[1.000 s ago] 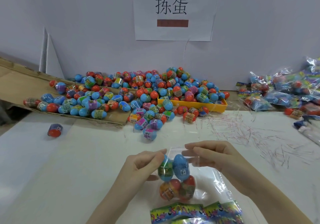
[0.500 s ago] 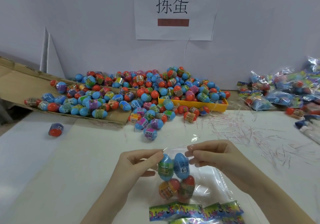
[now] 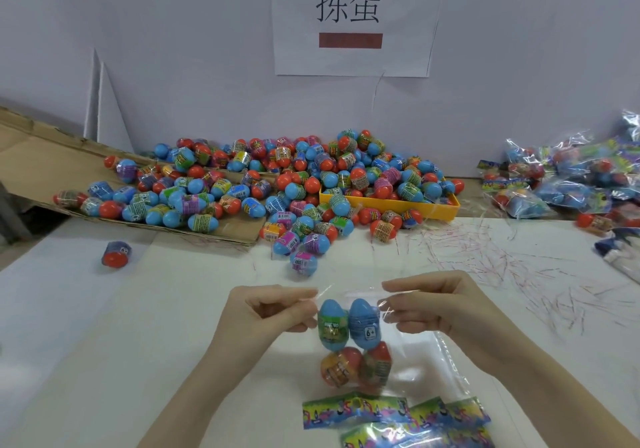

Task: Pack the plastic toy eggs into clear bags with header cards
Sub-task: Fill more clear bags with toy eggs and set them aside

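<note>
A clear bag (image 3: pixel 349 295) hangs between my hands over the white table, with several toy eggs (image 3: pixel 353 340) inside, blue ones above and orange-red ones below. My left hand (image 3: pixel 273 309) pinches the bag's top edge on the left. My right hand (image 3: pixel 436 302) pinches the top edge on the right. The bag's colourful header card (image 3: pixel 353 409) lies at its lower end, near the bottom of the view. Beyond my hands lies a large heap of loose blue and red eggs (image 3: pixel 277 184).
A yellow tray (image 3: pixel 391 205) holds eggs at the back centre, and a cardboard sheet (image 3: pixel 41 160) slopes at the back left. One stray egg (image 3: pixel 116 253) lies at the left. Packed bags (image 3: pixel 568 177) pile at the right. More empty bags with header cards (image 3: pixel 433 427) lie near me. Thin red strips (image 3: pixel 485 257) litter the table.
My hands have drawn a little apart, pulling the bag's top edge taut. The eggs sit lower in the bag.
</note>
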`<move>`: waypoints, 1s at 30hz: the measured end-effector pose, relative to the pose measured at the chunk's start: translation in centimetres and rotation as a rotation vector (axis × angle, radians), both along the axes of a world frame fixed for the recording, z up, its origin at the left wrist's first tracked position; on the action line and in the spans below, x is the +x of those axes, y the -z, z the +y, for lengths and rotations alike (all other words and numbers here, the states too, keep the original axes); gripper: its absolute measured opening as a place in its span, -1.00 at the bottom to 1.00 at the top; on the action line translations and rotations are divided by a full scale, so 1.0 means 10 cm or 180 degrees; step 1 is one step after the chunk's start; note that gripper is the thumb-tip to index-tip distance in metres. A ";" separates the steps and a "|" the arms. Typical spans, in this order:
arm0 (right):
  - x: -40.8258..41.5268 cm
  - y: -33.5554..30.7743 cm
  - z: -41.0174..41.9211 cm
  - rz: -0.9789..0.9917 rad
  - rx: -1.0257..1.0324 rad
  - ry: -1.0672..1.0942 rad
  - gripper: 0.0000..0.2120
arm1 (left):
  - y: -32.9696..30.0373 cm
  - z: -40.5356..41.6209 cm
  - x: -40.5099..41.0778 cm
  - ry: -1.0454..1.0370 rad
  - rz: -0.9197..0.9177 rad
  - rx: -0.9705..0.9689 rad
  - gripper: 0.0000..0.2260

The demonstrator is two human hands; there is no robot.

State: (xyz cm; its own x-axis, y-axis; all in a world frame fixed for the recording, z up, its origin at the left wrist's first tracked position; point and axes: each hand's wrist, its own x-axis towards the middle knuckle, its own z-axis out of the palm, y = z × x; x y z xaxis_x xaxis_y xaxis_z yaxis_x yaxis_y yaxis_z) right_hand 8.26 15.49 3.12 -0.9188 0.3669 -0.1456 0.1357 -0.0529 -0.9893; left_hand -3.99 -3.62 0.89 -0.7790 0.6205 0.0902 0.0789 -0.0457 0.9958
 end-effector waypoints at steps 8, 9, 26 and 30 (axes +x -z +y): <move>0.00 0.05 0.00 0.0196 -0.0047 -0.0018 -0.75 | -0.01 -0.04 -0.13 0.0419 0.0020 -0.0047 -0.66; -0.01 0.06 0.00 0.0223 -0.0057 -0.0045 -0.75 | -0.01 -0.04 -0.16 0.0508 0.0027 -0.0076 -0.66; -0.02 0.08 0.00 0.0532 0.0702 -0.0508 -0.51 | 0.04 -0.05 -0.30 0.1368 -0.0051 -0.0296 -0.70; -0.04 0.10 0.01 0.0577 0.0734 -0.0521 -0.49 | 0.01 -0.06 -0.30 0.1520 0.0151 -0.0497 -0.57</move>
